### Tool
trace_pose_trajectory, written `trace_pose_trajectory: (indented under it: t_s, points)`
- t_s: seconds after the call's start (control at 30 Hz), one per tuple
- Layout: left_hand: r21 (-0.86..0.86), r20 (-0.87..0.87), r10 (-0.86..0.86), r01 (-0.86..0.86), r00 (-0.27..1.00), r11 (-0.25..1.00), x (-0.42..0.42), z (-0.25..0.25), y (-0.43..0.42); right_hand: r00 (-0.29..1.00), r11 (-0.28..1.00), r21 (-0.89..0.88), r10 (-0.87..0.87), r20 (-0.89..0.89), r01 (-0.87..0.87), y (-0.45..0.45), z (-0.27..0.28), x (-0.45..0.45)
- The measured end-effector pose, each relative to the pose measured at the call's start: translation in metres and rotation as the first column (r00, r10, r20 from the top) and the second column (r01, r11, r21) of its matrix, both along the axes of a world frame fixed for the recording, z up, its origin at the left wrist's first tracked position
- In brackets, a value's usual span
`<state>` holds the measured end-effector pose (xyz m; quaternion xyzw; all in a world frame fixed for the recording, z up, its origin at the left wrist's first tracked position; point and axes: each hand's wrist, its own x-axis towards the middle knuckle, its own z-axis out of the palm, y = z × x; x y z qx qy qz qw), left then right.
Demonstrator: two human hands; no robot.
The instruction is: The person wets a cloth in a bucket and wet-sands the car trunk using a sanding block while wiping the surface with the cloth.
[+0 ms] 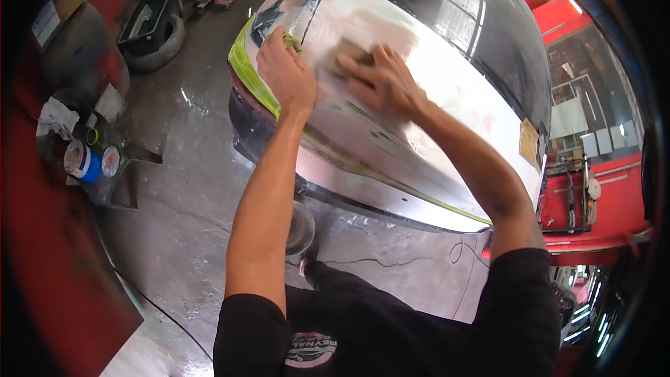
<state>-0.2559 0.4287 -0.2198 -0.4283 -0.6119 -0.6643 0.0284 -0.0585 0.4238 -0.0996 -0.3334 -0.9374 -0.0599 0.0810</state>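
Note:
My right hand (pixel 384 84), blurred by motion, presses a brownish sanding block (pixel 347 56) flat against the white-primed car panel (pixel 433 49). At the panel's left corner, my left hand (pixel 287 77) is closed with curled fingers. A crumpled yellow-green piece of material (pixel 292 42) shows at its fingertips; its kind is unclear. Yellow-green masking tape (pixel 249 70) runs around the left edge of the car and along a lower seam. Pinkish and grey patches show through the primer around both hands.
A brown sheet (pixel 529 141) lies at the panel's right end. On the left, a dark stand (pixel 125 167) carries a blue-and-white tub (pixel 82 160) and a tape roll (pixel 93 136). Tires (pixel 157 49) lie behind. A round container (pixel 300 229) and a thin hose (pixel 460 272) are on the floor below the bumper.

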Motion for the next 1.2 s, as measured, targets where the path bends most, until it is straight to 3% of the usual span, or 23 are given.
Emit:
trace_pose_trajectory:
  t_s: [0.13,0.2,0.27,0.4,0.47,0.57,0.6,0.67,0.77,0.8,0.87,0.93,1.0,1.07,1.13,1.2]
  points:
    - [0.029,-0.032,0.022,-0.021,0.999,0.999,0.000,-0.003,0.006,0.977,0.977,-0.007,0.212,0.006,-0.212,0.005,-0.006,0.033]
    - [0.043,-0.053,0.040,-0.037,0.998,0.998,-0.002,0.001,0.007,0.997,0.995,0.063,0.080,0.015,-0.081,0.045,-0.004,0.002]
    - [0.040,-0.045,0.052,-0.051,0.998,0.998,0.000,0.003,0.000,0.994,0.974,0.210,0.099,-0.042,-0.088,0.070,-0.011,-0.017]
    - [0.019,-0.077,0.009,-0.008,0.997,1.000,0.000,0.003,-0.001,1.000,0.996,-0.085,-0.008,0.001,0.008,-0.010,0.001,0.029]
    - [0.006,-0.080,0.009,-0.008,0.997,1.000,-0.001,0.001,0.002,0.999,0.993,-0.113,0.038,0.008,-0.037,-0.011,-0.007,0.059]
    - [0.056,-0.087,0.002,0.003,0.996,0.998,-0.004,-0.003,0.007,0.999,1.000,0.007,0.003,0.052,-0.004,0.048,0.001,0.025]
    - [0.033,-0.092,0.004,-0.001,0.996,0.999,-0.001,-0.006,-0.001,0.998,0.990,0.140,0.044,-0.053,-0.036,0.069,-0.003,0.011]
    - [0.024,-0.114,0.019,-0.016,0.993,1.000,-0.003,0.002,-0.001,0.997,0.968,0.247,0.049,-0.052,-0.035,0.073,-0.011,0.012]
    - [-0.017,-0.097,-0.027,0.025,0.995,1.000,-0.006,0.004,-0.003,1.000,0.999,-0.043,-0.015,-0.017,0.014,-0.005,-0.003,0.054]
    - [-0.009,-0.090,-0.020,0.019,0.996,1.000,-0.003,0.001,-0.003,1.000,0.998,-0.057,0.018,-0.015,-0.019,-0.015,-0.007,0.075]
    - [0.016,-0.092,0.002,-0.001,0.996,1.000,-0.002,0.001,0.003,0.985,0.985,0.007,0.171,-0.028,-0.171,0.006,-0.018,0.085]
    - [0.049,-0.113,0.002,0.003,0.994,0.999,-0.006,0.002,0.012,0.993,0.986,0.114,0.117,0.023,-0.119,0.049,-0.009,0.055]
    - [0.030,-0.099,-0.003,0.006,0.995,1.000,-0.004,-0.004,0.000,0.989,0.964,0.246,0.125,-0.077,-0.103,0.068,-0.006,0.024]
    - [0.017,-0.088,-0.035,0.037,0.995,0.999,-0.005,0.000,-0.001,0.996,0.976,0.211,0.070,-0.055,-0.057,0.049,-0.005,0.034]
    - [-0.013,-0.089,-0.040,0.039,0.995,0.999,-0.005,0.001,-0.002,0.996,0.999,0.018,0.049,-0.077,-0.048,-0.001,-0.005,0.059]
    - [-0.018,-0.076,-0.031,0.030,0.997,0.999,-0.004,0.002,-0.002,0.992,0.992,-0.013,0.124,-0.034,-0.125,0.002,-0.017,0.088]
